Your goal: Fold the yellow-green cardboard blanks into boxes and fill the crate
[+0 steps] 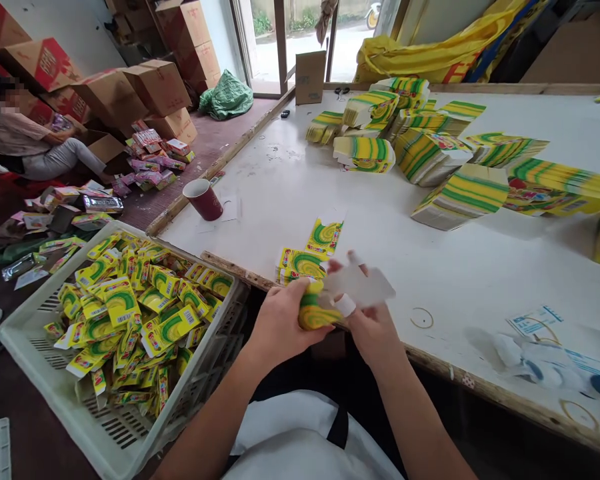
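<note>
My left hand (pixel 280 323) and my right hand (pixel 373 320) are both closed on one small yellow-and-green carton (pixel 314 312), held at the front edge of the white table (pixel 480 267). Its white inner flaps stick out to the right and are blurred by motion. Just beyond my hands lies a short stack of flat yellow-green carton blanks (pixel 300 265), with one single blank (pixel 325 235) behind it.
A white plastic crate (pixel 55 387) at my left holds several folded yellow-green cartons. Big stacks of flat blanks (pixel 460 197) cover the far right of the table. A red cup (pixel 203 199) stands near the table's left edge. Another person (pixel 25 143) sits among cardboard boxes at far left.
</note>
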Demonstrator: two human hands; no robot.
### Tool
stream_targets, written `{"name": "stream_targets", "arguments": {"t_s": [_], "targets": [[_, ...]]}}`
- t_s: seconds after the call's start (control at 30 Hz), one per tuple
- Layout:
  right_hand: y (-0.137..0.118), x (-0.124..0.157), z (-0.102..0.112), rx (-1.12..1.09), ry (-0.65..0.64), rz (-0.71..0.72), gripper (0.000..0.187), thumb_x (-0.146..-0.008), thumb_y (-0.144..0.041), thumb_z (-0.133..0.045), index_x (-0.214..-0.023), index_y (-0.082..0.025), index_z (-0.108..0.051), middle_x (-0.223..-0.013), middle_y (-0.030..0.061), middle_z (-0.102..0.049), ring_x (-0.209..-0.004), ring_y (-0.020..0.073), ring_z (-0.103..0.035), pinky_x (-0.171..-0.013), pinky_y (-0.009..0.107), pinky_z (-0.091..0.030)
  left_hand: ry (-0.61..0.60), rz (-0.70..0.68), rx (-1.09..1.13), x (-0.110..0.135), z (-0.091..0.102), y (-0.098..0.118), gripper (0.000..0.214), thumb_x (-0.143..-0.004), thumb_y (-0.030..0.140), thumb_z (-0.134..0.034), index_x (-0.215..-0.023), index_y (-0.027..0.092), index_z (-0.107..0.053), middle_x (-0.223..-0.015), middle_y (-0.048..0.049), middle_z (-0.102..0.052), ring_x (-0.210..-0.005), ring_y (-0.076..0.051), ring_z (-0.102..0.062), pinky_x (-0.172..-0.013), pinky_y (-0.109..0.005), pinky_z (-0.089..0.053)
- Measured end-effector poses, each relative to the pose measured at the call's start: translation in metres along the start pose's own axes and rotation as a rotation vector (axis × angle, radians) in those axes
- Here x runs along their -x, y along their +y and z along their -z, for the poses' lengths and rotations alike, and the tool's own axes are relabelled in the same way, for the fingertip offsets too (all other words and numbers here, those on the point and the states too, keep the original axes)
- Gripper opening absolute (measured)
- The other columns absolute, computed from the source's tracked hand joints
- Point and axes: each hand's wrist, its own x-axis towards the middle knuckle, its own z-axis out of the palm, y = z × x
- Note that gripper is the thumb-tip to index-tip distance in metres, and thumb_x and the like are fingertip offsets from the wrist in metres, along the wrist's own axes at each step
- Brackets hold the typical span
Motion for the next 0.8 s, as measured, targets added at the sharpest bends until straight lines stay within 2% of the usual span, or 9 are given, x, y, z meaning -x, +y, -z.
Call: {"name": "stream_targets", "arguments": {"t_s": [0.07,0.13,0.3,0.43,0.53,0.67,0.73,0.8], "targets": [[0.003,0.000,-0.002,-0.143,-0.152,-0.154,0.056,-0.090,-0.046,-0.062,-0.141,-0.028,-0.047,-0.143,0.0099,-0.054,-0.131,0.0289,-0.052,-0.110,0.051,-0.043,-0.046,-0.088,-0.021,0.002,-0.005,0.003,0.062,-0.066,0.030,-0.080,-0.120,0.020,-0.051,-0.110,-0.0100,-0.070,-0.103,-0.032,-0.066,-0.093,-0.047,-0.046],[0.005,-0.001,-0.003,-0.197,-0.224,-0.232,0.056,-0.087,-0.047,-0.066,-0.138,-0.029,-0.051,-0.139,0.0085,-0.059,-0.131,0.0288,-0.052,-0.113,0.052,-0.040,-0.062,-0.129,-0.016,0.004,-0.010,0.005,0.064,-0.067,0.028,-0.079,-0.123,0.020,-0.048,-0.114,-0.0105,-0.069,-0.106,-0.031,-0.066,-0.096,-0.048,-0.044],[0.008,-0.005,-0.003,-0.178,-0.142,-0.281,0.066,-0.076,-0.060,-0.073,-0.133,-0.030,-0.057,-0.129,0.0084,-0.066,-0.125,0.0305,-0.057,-0.108,0.051,-0.046,0.011,-0.178,0.023,0.005,-0.017,0.002,0.060,-0.074,0.022,-0.069,-0.127,0.024,-0.041,-0.119,-0.0100,-0.063,-0.109,-0.028,-0.063,-0.088,-0.040,-0.051],[0.014,-0.005,-0.006,-0.156,-0.095,-0.189,0.067,-0.079,-0.070,-0.064,-0.131,-0.028,-0.059,-0.119,0.0094,-0.070,-0.113,0.0298,-0.065,-0.100,0.047,-0.052,0.044,-0.167,0.098,0.003,-0.018,-0.002,0.057,-0.073,0.022,-0.067,-0.122,0.026,-0.038,-0.113,-0.0077,-0.065,-0.100,-0.026,-0.067,-0.081,-0.036,-0.054],[0.018,-0.003,-0.007,-0.144,-0.087,-0.110,0.064,-0.086,-0.068,-0.056,-0.134,-0.026,-0.057,-0.114,0.0098,-0.071,-0.111,0.0286,-0.066,-0.100,0.046,-0.052,0.085,-0.176,0.129,0.002,-0.018,-0.002,0.060,-0.075,0.025,-0.067,-0.125,0.025,-0.034,-0.119,-0.0105,-0.061,-0.099,-0.025,-0.067,-0.080,-0.036,-0.054],[0.012,0.000,-0.006,-0.061,-0.130,-0.034,0.059,-0.093,-0.064,-0.047,-0.137,-0.026,-0.055,-0.124,0.0100,-0.069,-0.117,0.0291,-0.063,-0.103,0.045,-0.050,0.043,-0.188,0.158,0.000,-0.014,-0.001,0.044,-0.074,0.023,-0.063,-0.111,0.025,-0.040,-0.111,-0.0065,-0.059,-0.097,-0.022,-0.065,-0.079,-0.033,-0.053],[0.005,0.003,-0.006,0.057,-0.198,0.038,0.060,-0.093,-0.060,-0.051,-0.143,-0.025,-0.050,-0.133,0.0109,-0.063,-0.123,0.0299,-0.059,-0.105,0.046,-0.049,0.000,-0.128,0.218,-0.001,-0.014,-0.002,0.045,-0.072,0.025,-0.063,-0.108,0.025,-0.037,-0.101,-0.0035,-0.060,-0.086,-0.021,-0.065,-0.073,-0.033,-0.052],[0.001,0.005,-0.006,0.204,-0.255,0.141,0.056,-0.094,-0.047,-0.056,-0.146,-0.026,-0.047,-0.141,0.0104,-0.058,-0.129,0.0293,-0.055,-0.108,0.046,-0.046,-0.029,-0.091,0.277,-0.003,-0.016,-0.005,0.051,-0.073,0.026,-0.062,-0.113,0.025,-0.031,-0.100,-0.0043,-0.061,-0.080,-0.020,-0.064,-0.069,-0.033,-0.052]]}}
